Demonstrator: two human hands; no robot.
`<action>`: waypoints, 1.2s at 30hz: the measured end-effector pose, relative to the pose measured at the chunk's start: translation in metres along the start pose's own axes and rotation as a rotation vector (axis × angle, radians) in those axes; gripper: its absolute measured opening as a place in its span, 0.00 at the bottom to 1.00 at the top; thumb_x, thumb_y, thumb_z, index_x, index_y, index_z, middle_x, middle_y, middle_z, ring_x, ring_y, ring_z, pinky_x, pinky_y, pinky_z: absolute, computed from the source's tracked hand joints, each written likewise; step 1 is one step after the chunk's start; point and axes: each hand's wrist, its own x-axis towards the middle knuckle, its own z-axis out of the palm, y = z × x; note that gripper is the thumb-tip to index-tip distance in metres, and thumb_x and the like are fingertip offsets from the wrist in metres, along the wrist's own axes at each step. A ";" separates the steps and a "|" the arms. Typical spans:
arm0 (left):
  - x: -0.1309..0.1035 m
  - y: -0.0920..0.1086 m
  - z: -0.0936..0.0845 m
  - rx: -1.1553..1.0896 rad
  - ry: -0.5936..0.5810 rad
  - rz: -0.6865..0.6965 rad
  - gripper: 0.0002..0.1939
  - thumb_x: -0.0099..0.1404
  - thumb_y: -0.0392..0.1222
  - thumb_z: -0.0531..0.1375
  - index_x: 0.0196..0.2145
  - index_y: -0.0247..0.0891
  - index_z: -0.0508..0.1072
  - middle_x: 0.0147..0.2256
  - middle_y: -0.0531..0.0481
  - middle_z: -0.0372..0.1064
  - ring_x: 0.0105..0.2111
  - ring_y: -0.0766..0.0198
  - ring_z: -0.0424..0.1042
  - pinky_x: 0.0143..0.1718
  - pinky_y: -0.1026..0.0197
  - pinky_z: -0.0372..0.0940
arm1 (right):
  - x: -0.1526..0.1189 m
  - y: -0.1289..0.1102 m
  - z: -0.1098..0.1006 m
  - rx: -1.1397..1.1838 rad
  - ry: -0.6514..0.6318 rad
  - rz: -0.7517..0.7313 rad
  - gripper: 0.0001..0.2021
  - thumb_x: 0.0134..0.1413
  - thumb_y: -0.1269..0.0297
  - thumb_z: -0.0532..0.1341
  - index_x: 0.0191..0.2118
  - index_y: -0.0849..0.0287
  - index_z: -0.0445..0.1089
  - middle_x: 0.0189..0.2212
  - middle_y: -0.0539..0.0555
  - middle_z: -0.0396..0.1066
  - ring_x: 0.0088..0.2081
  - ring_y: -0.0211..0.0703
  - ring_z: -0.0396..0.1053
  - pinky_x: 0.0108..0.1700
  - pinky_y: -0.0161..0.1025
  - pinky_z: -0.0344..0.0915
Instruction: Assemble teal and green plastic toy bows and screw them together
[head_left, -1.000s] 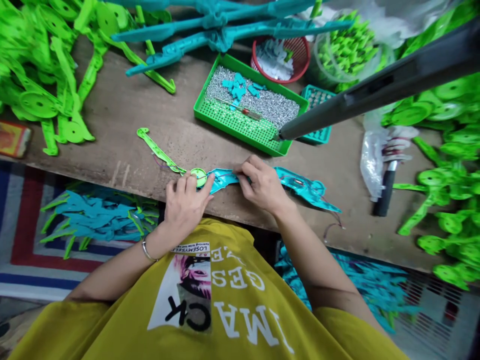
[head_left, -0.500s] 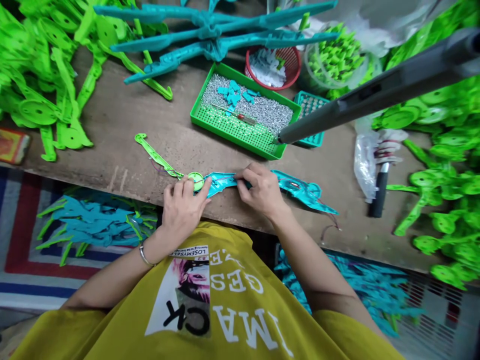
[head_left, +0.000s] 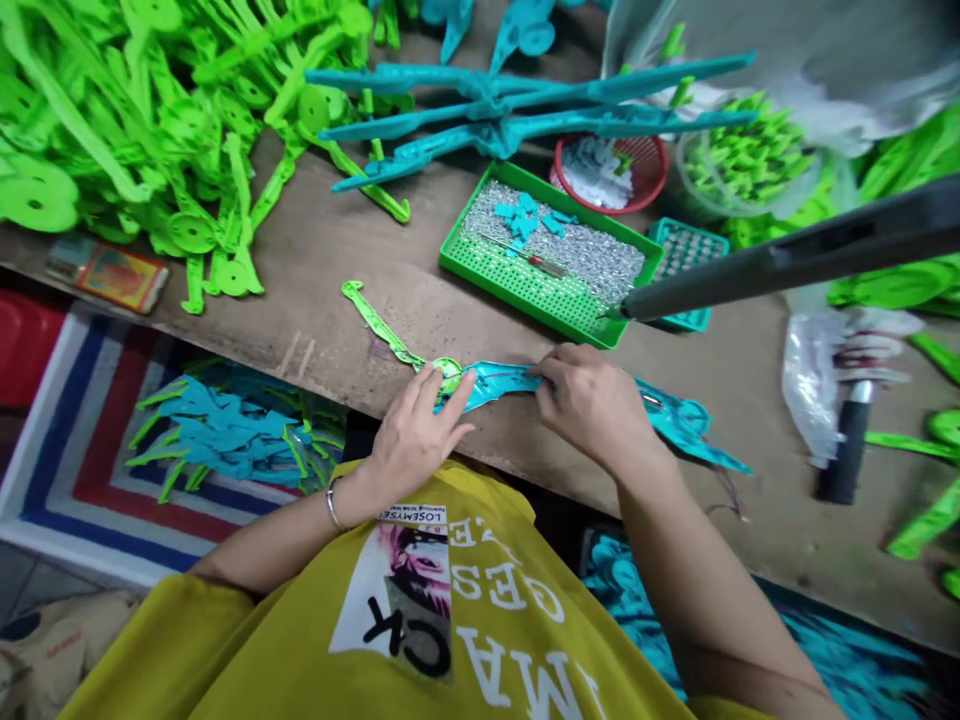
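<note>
Along the table's front edge lies a long blue plastic shell [head_left: 495, 380], open side up, with a thin wire running in it. At its left end it meets a bright green plastic arm [head_left: 379, 322] with a round disc. My left hand [head_left: 416, 430] holds the joint down, fingers on the disc side and thumb at the blue end. Curled over the shell's middle is my right hand [head_left: 589, 405], its fingertips pinched at the channel; what exactly lies under them is hidden. A loose wire end [head_left: 729, 500] hangs from the shell's right tip.
Behind stands a green tray [head_left: 525, 300] of screws, with a screwdriver [head_left: 547, 266]. Near it are a red basket [head_left: 652, 180] and a grey rod-like tool [head_left: 787, 250] slanting in from the right. A hammer [head_left: 844, 450] lies right. Green parts [head_left: 187, 130] heap at left.
The view has swung left, so everything sits further right in it. My left thumb has spread a little from its fingers. The right hand stays at the shell's middle.
</note>
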 end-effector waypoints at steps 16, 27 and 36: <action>-0.015 -0.054 0.006 -0.125 0.147 0.052 0.41 0.69 0.67 0.51 0.61 0.25 0.66 0.61 0.28 0.64 0.61 0.45 0.65 0.60 0.47 0.60 | 0.119 -0.077 -0.027 0.676 -0.159 -0.207 0.11 0.55 0.73 0.58 0.41 0.62 0.75 0.35 0.54 0.80 0.35 0.41 0.75 0.39 0.36 0.66; -0.013 -0.049 0.007 -0.017 0.166 0.050 0.36 0.70 0.65 0.50 0.56 0.29 0.71 0.57 0.30 0.69 0.58 0.45 0.67 0.55 0.48 0.61 | 0.171 -0.120 -0.005 0.282 -0.452 -0.523 0.19 0.56 0.78 0.57 0.48 0.54 0.77 0.46 0.57 0.72 0.43 0.43 0.69 0.44 0.37 0.59; -0.012 -0.050 0.010 0.001 0.182 0.054 0.35 0.69 0.65 0.53 0.55 0.30 0.71 0.55 0.33 0.71 0.55 0.46 0.67 0.54 0.48 0.61 | 0.178 -0.114 -0.006 0.104 -0.387 -0.824 0.10 0.58 0.71 0.57 0.40 0.60 0.76 0.52 0.60 0.68 0.46 0.48 0.61 0.45 0.43 0.53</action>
